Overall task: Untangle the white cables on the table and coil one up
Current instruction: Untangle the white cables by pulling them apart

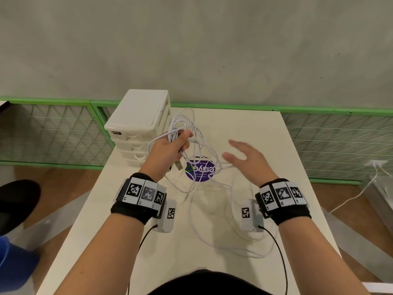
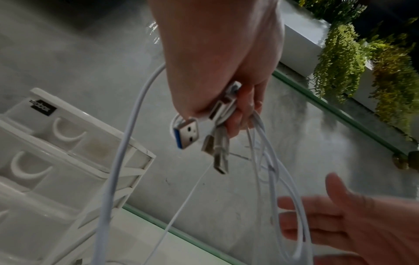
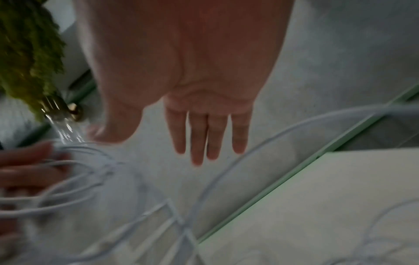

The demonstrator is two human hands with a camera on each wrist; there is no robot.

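My left hand (image 1: pixel 172 143) is raised above the white table (image 1: pixel 265 145) and grips a bundle of white cables (image 1: pixel 180 124). Their loops stick up past the fist and hang down tangled toward the table. In the left wrist view the left hand (image 2: pixel 226 80) holds several USB plugs (image 2: pixel 188 133) at the bottom of the fist, with strands (image 2: pixel 127 143) trailing down. My right hand (image 1: pixel 244 155) hovers to the right of the tangle with fingers straight and spread, holding nothing. The right wrist view shows the right hand's fingers (image 3: pixel 199 136) straight above blurred cable loops (image 3: pixel 226 170). More white cable (image 1: pixel 212 241) lies slack on the table near me.
A white drawer unit (image 1: pixel 138 124) stands at the table's far left corner, close to my left hand. A round purple sticker (image 1: pixel 200 170) lies under the hanging cables. A green-framed mesh fence (image 1: pixel 329 133) runs behind the table. A dark shoe (image 1: pixel 17 201) is on the floor at left.
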